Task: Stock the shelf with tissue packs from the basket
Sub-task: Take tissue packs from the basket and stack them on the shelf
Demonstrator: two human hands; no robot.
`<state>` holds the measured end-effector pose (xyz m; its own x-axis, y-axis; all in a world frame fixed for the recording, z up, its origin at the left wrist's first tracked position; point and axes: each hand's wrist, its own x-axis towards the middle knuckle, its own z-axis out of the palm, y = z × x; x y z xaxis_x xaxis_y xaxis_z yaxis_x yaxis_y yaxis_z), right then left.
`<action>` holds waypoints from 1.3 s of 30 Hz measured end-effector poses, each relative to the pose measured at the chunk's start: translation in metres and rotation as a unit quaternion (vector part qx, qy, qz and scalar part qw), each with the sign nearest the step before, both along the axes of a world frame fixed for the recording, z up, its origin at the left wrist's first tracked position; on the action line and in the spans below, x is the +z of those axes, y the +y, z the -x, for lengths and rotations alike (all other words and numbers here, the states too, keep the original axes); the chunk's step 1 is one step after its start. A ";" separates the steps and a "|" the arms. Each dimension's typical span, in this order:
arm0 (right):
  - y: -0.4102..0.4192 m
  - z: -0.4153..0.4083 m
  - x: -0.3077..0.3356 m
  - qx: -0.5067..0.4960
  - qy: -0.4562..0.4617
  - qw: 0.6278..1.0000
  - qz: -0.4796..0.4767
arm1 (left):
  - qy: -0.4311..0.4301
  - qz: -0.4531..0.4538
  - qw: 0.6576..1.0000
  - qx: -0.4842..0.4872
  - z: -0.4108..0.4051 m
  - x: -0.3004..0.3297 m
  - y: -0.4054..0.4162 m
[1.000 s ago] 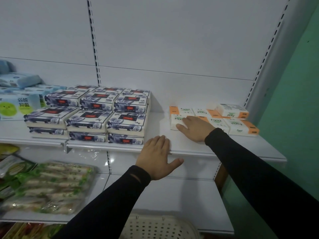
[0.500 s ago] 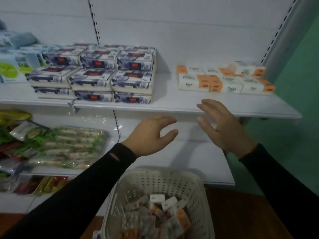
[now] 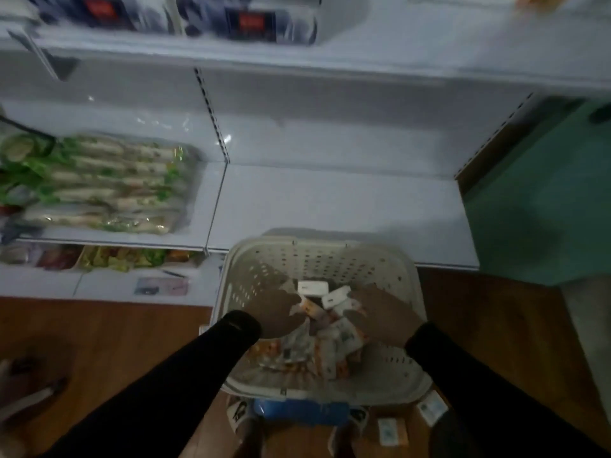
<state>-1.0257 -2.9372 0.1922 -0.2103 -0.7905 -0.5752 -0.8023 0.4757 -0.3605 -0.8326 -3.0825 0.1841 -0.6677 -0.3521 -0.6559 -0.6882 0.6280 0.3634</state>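
Observation:
A cream perforated basket (image 3: 317, 256) stands on the floor below me, holding several small white-and-orange tissue packs (image 3: 334, 338). Both my hands are down inside it. My left hand (image 3: 274, 312) reaches onto the left side of the pile, fingers touching a pack. My right hand (image 3: 383, 312) lies over the right side of the pile. The frame is dark and blurred, so I cannot tell whether either hand grips a pack. The stocked upper shelf (image 3: 330, 54) runs along the top edge.
Dark-printed tissue boxes (image 3: 251, 24) sit on the upper shelf. A bundle of green-and-white packets (image 3: 109, 183) lies on the lower shelf (image 3: 330, 206) at left. A blue object (image 3: 297, 411) and small packs (image 3: 391, 431) lie on the wooden floor. A green wall (image 3: 542, 200) stands at right.
Both hands dropped from shelf height into the basket. My view tilted down, so the upper shelf slid to the top edge and the basket now fills the lower middle.

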 end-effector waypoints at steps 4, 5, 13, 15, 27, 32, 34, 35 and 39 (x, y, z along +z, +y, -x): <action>-0.006 -0.025 -0.087 -0.002 -0.073 0.991 -0.112 | -0.066 -0.060 0.996 -0.004 0.000 -0.066 0.016; -0.007 -0.031 -0.104 -0.001 -0.081 0.987 -0.140 | -0.075 -0.076 0.994 -0.008 0.000 -0.080 0.019; -0.010 -0.062 -0.192 -0.096 -0.021 0.976 -0.193 | -0.107 -0.134 0.985 0.012 0.001 -0.147 0.041; -0.013 -0.055 -0.188 -0.124 -0.024 0.978 -0.163 | -0.102 -0.139 0.985 0.029 -0.001 -0.144 0.039; -0.029 0.034 0.035 -0.307 -0.301 0.890 0.152 | 0.238 -0.328 0.844 0.352 0.040 0.023 -0.011; -0.026 0.036 0.130 -0.184 -0.147 0.919 0.316 | 0.333 -0.346 0.800 0.361 0.056 0.121 -0.021; -0.018 0.030 0.170 -0.123 -0.067 0.926 0.352 | 0.361 -0.347 0.790 0.355 0.060 0.157 -0.023; -0.013 0.028 0.186 -0.091 -0.025 0.927 0.363 | 0.376 -0.350 0.782 0.353 0.062 0.173 -0.023; 0.004 0.018 0.242 -0.041 0.069 0.923 0.376 | 0.411 -0.350 0.787 0.300 0.068 0.233 -0.010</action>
<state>-1.0435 -2.9336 0.4339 -0.3177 -0.9335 0.1664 -0.8376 0.1940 -0.5107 -0.9009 -3.0928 0.4174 -0.8190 -0.5106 -0.2619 -0.1357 -0.2710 0.9530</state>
